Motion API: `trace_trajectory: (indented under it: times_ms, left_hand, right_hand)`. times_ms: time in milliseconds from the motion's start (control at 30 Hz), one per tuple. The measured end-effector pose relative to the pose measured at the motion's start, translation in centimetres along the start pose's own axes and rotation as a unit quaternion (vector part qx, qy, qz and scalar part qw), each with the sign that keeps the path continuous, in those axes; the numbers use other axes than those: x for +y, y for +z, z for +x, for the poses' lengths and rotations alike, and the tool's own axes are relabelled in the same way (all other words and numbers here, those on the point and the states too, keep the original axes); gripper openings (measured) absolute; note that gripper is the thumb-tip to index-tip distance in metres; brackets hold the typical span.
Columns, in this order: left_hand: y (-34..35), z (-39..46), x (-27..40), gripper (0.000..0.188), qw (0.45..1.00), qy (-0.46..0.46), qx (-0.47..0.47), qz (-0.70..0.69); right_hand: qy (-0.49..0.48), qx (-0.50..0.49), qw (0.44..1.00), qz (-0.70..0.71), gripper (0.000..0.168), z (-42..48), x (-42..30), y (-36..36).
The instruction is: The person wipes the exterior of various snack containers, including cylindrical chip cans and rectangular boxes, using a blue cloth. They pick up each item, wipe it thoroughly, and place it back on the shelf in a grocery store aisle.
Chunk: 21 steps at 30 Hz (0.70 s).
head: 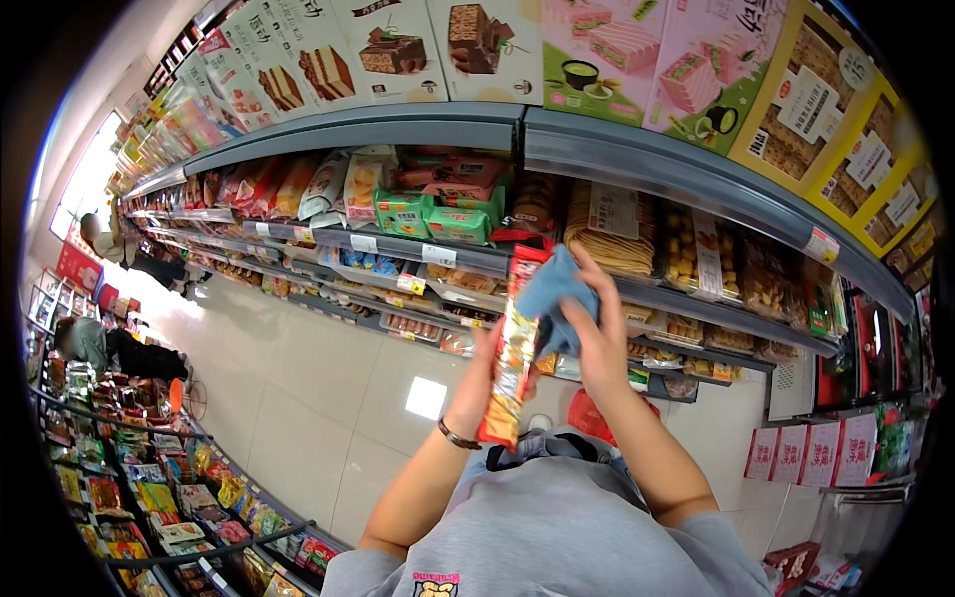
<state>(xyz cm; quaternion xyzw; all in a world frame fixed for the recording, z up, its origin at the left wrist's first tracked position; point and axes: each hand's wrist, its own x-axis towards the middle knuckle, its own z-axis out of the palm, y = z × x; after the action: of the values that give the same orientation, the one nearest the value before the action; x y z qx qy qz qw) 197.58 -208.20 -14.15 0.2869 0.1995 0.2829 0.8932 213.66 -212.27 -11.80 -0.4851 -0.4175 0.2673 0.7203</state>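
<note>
My left hand grips a long, narrow snack packet in red and gold, tilted slightly, in front of my body. Bunched in my right hand is a blue cloth, which lies against the packet's upper end. Part of the packet's top is hidden behind the cloth. Just beyond both hands runs a shelf edge with price tags. Green snack packs and a clear pack of thin, stacked flat food sit on that shelf.
Cake boxes line the upper shelf. A red plastic bag is on the tiled floor by my feet. Racks of packaged snacks stand at the left, where two people are farther down the aisle. Pink-and-white cartons are at the right.
</note>
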Motion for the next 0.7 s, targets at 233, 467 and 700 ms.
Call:
trace_trajectory:
  times_ms: [233, 467, 700]
  left_hand:
    - [-0.9, 0.4, 2.8, 0.038, 0.989, 0.088, 0.081, -0.084]
    - [-3.4, -0.4, 4.3, 0.046, 0.975, 0.144, 0.169, 0.007]
    - [2.2, -0.4, -2.8, 0.05, 0.954, 0.085, 0.078, 0.276]
  right_hand:
    - [-0.084, -0.194, 0.964, -0.159, 0.025, -4.6, 0.3, 3.9]
    - [0.119, -0.133, 0.984, -0.016, 0.025, -6.7, 1.7, 0.2]
    - [0.226, 0.026, 0.952, 0.205, 0.038, 0.4, 2.4, 1.0]
